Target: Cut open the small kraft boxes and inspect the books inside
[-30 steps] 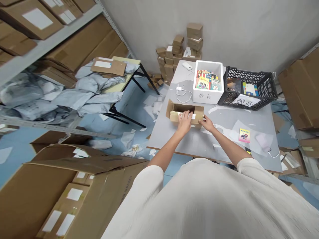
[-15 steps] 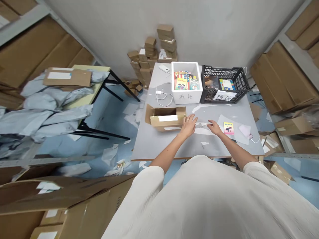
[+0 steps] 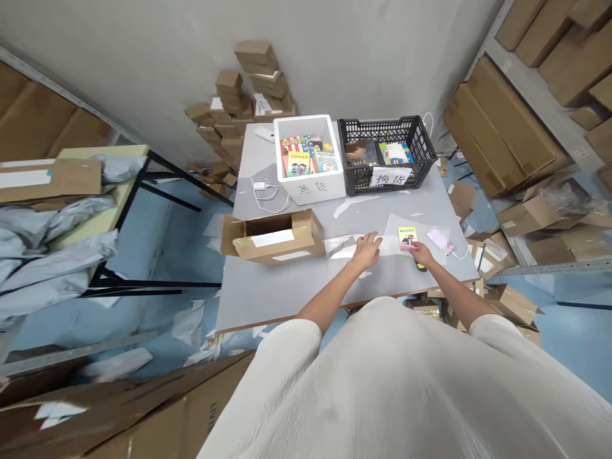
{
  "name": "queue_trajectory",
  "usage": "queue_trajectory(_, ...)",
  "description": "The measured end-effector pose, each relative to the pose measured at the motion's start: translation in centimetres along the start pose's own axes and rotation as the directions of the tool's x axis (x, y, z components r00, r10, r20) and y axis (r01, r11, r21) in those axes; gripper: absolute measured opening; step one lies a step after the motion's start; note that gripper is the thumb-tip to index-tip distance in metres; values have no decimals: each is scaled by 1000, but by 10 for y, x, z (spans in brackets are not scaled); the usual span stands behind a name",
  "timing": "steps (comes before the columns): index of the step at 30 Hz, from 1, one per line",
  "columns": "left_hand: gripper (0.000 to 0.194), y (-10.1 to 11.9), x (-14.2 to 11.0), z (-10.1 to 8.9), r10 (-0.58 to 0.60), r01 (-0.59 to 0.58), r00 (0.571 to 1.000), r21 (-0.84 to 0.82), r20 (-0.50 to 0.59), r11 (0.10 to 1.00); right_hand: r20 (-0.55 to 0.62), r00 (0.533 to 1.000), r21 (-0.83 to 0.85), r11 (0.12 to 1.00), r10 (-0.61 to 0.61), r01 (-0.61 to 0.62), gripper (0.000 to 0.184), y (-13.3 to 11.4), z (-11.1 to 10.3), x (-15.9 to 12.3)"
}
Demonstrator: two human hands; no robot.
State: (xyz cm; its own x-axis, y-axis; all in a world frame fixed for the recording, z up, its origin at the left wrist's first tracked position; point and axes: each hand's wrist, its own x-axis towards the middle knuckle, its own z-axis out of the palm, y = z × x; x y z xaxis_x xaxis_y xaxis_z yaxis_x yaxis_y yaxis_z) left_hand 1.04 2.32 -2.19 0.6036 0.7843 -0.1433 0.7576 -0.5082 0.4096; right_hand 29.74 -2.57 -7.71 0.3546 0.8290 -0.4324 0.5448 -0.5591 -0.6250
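My right hand (image 3: 422, 254) has its fingers closed on the lower right corner of a small yellow and pink booklet (image 3: 407, 237). The booklet lies over a white paper sheet (image 3: 391, 231) on the grey table. My left hand (image 3: 368, 250) is open, fingers forward, above the tabletop beside a torn white strip (image 3: 342, 247), and I see nothing in it. To its left stands an open cardboard box (image 3: 287, 241), flaps out, with white labels on its front. A black and yellow tool (image 3: 421, 266) lies partly hidden under my right wrist.
A white foam box (image 3: 313, 186) of colourful books and a black plastic crate (image 3: 387, 167) with books stand along the back. A white cable (image 3: 272, 199) lies at the left. Grey parcels (image 3: 52, 242) cover a side table; cartons and paper scraps litter the floor.
My right hand has moved right from the bare tabletop to the booklet and taken its corner. The left hand has left the cardboard box's side. The view has shifted to the right.
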Motion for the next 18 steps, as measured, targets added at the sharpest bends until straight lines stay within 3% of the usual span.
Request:
queue_trajectory(9, 50, 22, 46, 51, -112, 126, 973, -57, 204, 990, 12, 1000, -91, 996, 18, -17, 58, 39, -6, 37)
queue_trajectory(18, 48, 39, 97, 94, -140, 170, 960, -111, 242, 979, 11, 1000, -202, 979, 14, -11, 53, 44, 3, 78)
